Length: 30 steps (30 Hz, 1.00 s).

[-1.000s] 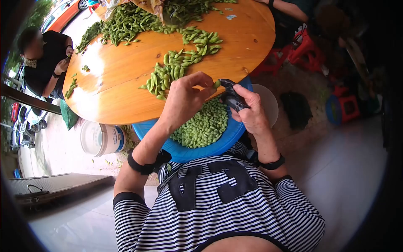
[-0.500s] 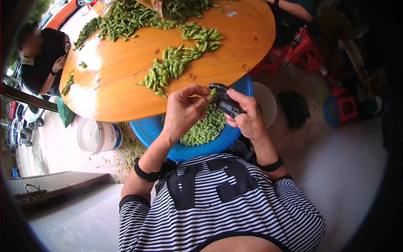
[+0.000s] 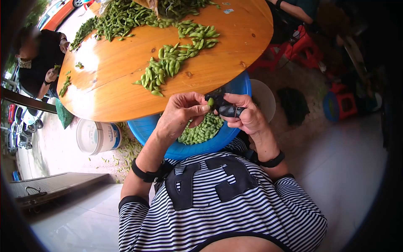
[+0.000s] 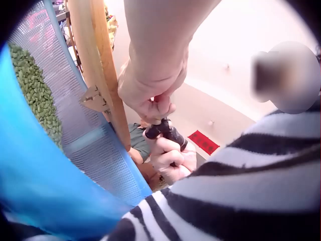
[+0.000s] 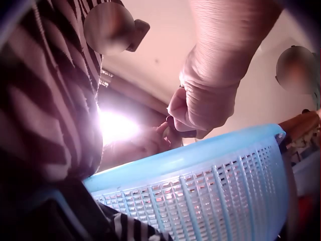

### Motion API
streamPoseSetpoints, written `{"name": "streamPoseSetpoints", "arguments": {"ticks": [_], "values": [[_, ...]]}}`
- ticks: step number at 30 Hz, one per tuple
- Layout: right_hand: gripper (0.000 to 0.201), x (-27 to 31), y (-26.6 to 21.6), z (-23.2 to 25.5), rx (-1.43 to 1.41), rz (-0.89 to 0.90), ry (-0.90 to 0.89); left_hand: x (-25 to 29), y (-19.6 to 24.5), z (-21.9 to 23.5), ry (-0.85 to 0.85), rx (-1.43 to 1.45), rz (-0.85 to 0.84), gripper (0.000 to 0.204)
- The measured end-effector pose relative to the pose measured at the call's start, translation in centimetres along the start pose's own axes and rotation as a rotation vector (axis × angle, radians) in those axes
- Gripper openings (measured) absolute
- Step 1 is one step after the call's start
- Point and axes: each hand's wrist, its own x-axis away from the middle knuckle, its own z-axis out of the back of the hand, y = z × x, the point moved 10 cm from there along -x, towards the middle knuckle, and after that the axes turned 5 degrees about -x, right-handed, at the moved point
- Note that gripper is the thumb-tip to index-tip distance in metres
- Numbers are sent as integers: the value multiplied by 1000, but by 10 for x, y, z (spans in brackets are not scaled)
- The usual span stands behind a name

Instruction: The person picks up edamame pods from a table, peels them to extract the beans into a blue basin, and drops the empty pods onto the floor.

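In the head view my left hand [image 3: 178, 113] pinches a small green edamame pod [image 3: 210, 102] between thumb and fingertips. My right hand [image 3: 247, 115] meets it from the other side, with curled fingers. Black coverings [image 3: 231, 111] wrap some of its digits, and their tips are right at the pod. Below both hands is a blue basket [image 3: 142, 133] holding many shelled green beans [image 3: 201, 133]. In the left wrist view the two hands meet beside the table edge; in the right wrist view, above the basket's rim [image 5: 200, 150].
A wooden table [image 3: 117, 84] carries a row of edamame pods [image 3: 168, 67] and a large heap [image 3: 121, 21] behind. A white bucket [image 3: 90, 136] stands at left, red stools [image 3: 304, 48] at right. Another person [image 3: 37, 63] sits across at left, holding a pod.
Both hands have come down and slightly left with the pod, closer over the basket. The person at left has lowered one hand.
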Motion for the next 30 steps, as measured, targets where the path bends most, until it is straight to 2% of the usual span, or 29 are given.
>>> {"name": "streamPoseSetpoints", "arguments": {"ticks": [1, 5, 7, 8, 10, 11, 13, 15, 18, 19, 21, 22, 23, 24, 27, 28, 30], "values": [[43, 0, 4, -2, -27, -27, -33, 1, -3, -3, -40, -9, 19, 4], [43, -1, 10, -1, 0, -64, -10, 3, -6, -5, -29, -44, 1, 6], [42, -1, 2, -3, 23, 50, -2, 2, 0, -4, 94, -30, -95, 12], [42, -1, 3, -6, 23, 49, -2, 2, -2, -3, 94, -29, -95, 12], [43, 1, 9, 4, 334, -54, 189, 3, 5, -1, 124, -367, -208, 17], [43, 0, 8, 0, 333, -56, 190, 4, 5, -1, 125, -366, -206, 17], [45, -3, -10, -11, 637, 97, 177, 7, 6, 7, 217, -548, -151, 20], [46, -3, -11, -10, 692, 139, 169, 7, 7, 12, 235, -600, -215, 22], [46, -3, -9, -6, 720, 118, 194, 10, 5, 6, 78, -488, -53, 27], [44, -4, -11, -8, 756, 145, 188, 9, 6, 6, 78, -487, -53, 27], [43, -5, -12, -14, 791, 171, 180, 9, -2, 0, 1, -208, 26, 26], [40, -2, -21, -22, 971, 276, 224, 9, -2, -4, 2, -207, 26, 26], [37, 2, -29, -33, 1150, 383, 270, 8, 0, -5, 53, -75, 2, 24], [35, 4, -32, -42, 1193, 463, 301, 8, 1, -4, 102, 59, -23, 23], [38, 10, -34, -58, 1314, 504, 331, 9, -3, -4, 31, 184, -46, 22], [46, 10, -29, -61, 1388, 501, 312, 10, -5, -4, 33, 184, -47, 22], [49, 12, -25, -66, 1403, 499, 292, 12, -4, -1, 79, 147, -98, 24]]}}
